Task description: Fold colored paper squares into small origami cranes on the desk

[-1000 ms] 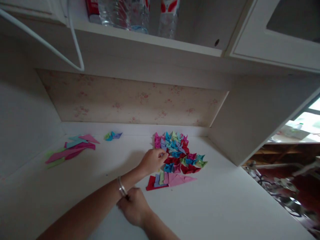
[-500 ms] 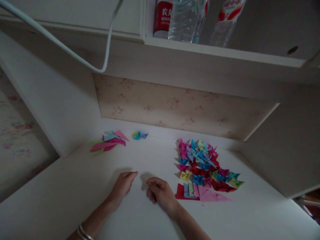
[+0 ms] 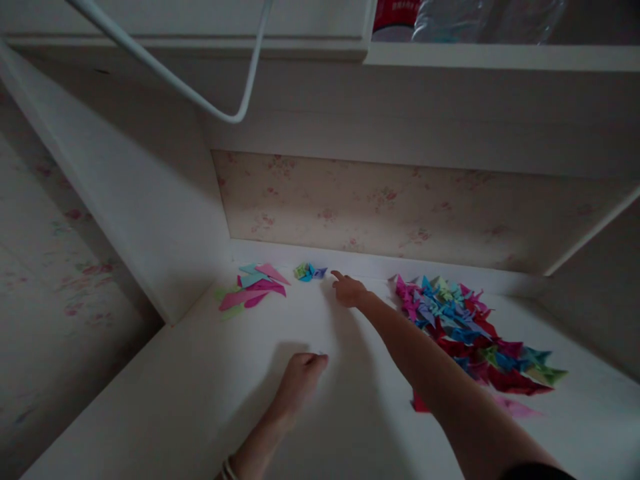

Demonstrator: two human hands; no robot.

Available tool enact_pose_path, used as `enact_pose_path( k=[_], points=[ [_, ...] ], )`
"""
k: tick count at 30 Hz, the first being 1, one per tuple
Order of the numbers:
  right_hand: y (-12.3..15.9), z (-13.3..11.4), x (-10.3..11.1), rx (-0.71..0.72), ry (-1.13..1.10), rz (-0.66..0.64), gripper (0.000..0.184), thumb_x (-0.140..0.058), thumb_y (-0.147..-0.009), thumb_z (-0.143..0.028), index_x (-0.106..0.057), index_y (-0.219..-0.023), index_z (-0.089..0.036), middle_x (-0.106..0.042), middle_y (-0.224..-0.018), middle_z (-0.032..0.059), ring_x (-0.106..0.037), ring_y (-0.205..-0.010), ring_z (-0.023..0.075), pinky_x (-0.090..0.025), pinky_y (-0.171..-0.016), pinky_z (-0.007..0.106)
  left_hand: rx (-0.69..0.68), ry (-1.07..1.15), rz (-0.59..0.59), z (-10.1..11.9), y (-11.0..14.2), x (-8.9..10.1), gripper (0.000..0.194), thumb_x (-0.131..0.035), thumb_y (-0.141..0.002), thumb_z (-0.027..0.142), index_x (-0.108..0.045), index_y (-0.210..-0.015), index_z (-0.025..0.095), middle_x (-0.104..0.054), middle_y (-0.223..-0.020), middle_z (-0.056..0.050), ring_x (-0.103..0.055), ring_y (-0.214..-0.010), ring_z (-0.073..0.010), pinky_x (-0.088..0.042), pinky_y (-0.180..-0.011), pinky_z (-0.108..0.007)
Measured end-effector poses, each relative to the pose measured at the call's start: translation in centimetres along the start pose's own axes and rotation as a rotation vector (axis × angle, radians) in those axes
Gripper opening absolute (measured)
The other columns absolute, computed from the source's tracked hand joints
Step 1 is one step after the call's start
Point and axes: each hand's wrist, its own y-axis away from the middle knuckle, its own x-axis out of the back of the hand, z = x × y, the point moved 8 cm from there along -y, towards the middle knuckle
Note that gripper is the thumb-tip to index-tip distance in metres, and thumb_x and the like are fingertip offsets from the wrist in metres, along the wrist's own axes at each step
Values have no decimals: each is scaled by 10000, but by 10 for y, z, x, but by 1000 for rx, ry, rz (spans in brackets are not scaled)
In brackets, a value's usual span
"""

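Observation:
My right hand [image 3: 349, 291] reaches far across the white desk [image 3: 350, 400], index finger stretched out and nothing visible in it. Its fingertips are just right of a small cluster of folded paper pieces [image 3: 311, 272] in green, blue and purple, with a slight gap between. My left hand [image 3: 301, 375] is closed, thumb pressed on the fingers, nearer the front of the desk. A tiny pale speck shows at its fingertips; what it holds, if anything, I cannot make out. Left of the cluster lies a loose pile of folded paper strips [image 3: 260, 287], pink, magenta, light blue and green.
Many colourful origami pieces [image 3: 460, 320] crowd the right side, partly behind my right forearm. Flat folded pink paper [image 3: 517, 407] and a red sheet [image 3: 420, 403] lie below them. A white cable [image 3: 220, 115] hangs at upper left. Plastic bottles [image 3: 450, 20] stand on the shelf above.
My right hand has moved from beside the left hand forward to the small cluster at the back. My left hand has closed more. The view has shifted left and down.

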Motion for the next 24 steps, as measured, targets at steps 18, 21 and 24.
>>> enact_pose_path(
  k=[18, 21, 24],
  points=[
    [-47, -13, -12, 31, 65, 20, 329, -556, -899, -301, -527, -1202, -175, -540, -1222, 88, -575, -1021, 222, -503, -840, 424, -111, -212, -65, 5, -3, -10, 427, -429, -820, 460, -334, -498, 196, -267, -490, 64, -290, -489, -94, -187, -474, -251],
    [-45, -16, -15, 86, 73, 27, 348, -549, -903, -298, -509, -1230, -188, -512, -1266, 93, -560, -1051, 230, -493, -859, 438, -170, -256, -58, 9, -2, -12, 434, -409, -836, 442, -342, -492, 187, -276, -485, 62, -307, -494, -92, -186, -486, -249],
    [-48, -16, -20, 115, 82, 13, 343, -554, -900, -292, -514, -1223, -186, -508, -1272, 93, -555, -1059, 233, -491, -864, 441, -179, -291, -46, 11, -1, -13, 432, -405, -837, 428, -349, -486, 183, -280, -477, 61, -320, -492, -92, -184, -489, -250]
  ],
)
